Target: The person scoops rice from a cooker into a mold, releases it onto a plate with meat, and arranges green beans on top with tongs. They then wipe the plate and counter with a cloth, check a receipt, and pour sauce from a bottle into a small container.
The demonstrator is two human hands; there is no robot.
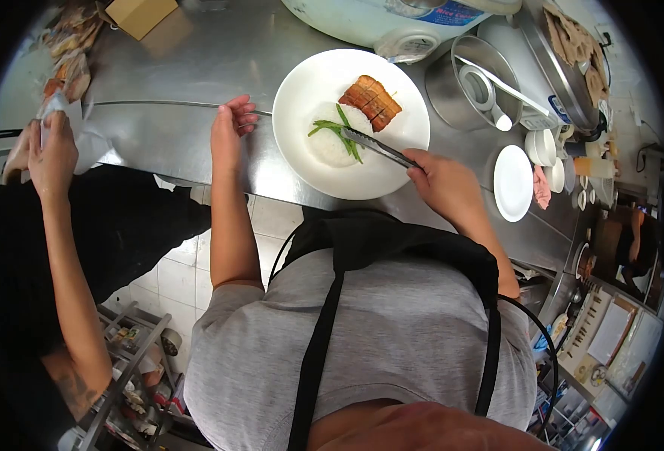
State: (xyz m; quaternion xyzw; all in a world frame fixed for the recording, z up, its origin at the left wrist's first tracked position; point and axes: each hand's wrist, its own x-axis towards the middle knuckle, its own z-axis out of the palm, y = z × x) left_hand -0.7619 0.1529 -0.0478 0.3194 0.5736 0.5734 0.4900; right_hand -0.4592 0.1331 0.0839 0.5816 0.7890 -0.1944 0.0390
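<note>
A large white plate [302, 161] rests on the steel counter. On it are a round mound of white rice [332, 150], green beans [347, 137] lying across the rice, and sliced browned meat [372, 101] behind and to the right. My right hand [448, 188], at the plate's right front edge, grips dark metal tongs [388, 152], whose tips touch the green beans. Left of the plate, my left hand [234, 124] hovers by the counter with its fingers apart and nothing in them.
At the left, a co-worker's hands [52, 150] handle a pale cloth or bag. A cardboard box [142, 15], a large rice container [369, 26], a steel pot [444, 90], a small white plate [513, 184] and stacked bowls [540, 148] stand on the counter [189, 68].
</note>
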